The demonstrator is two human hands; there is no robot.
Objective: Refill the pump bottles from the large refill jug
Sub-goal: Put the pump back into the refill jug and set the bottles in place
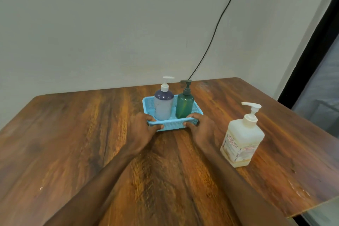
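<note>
Both arms are reaching forward across the wooden table (73, 134). My left hand (145, 126) is gripping the near left corner of the blue basket (174, 125), thumb pressing on the outer face of the near wall, fingers curling over the rim to the inside. My right hand (200, 126) is doing the same at the near right corner, thumb on the outside, fingers hooking over the rim. So each hand is pinching the basket's near wall.

The basket is sitting toward the far middle of the table. Two pump bottles are standing upright inside it: a purple bottle (163, 105) with a white pump on the left, a green bottle (184, 105) with a dark pump on the right, close beside each other.

The large refill jug (242, 141), pale and square with a white pump and a printed label, is standing upright on the table to the right, nearer than the basket and apart from it.

A black cable (220, 22) is running down the far wall.
</note>
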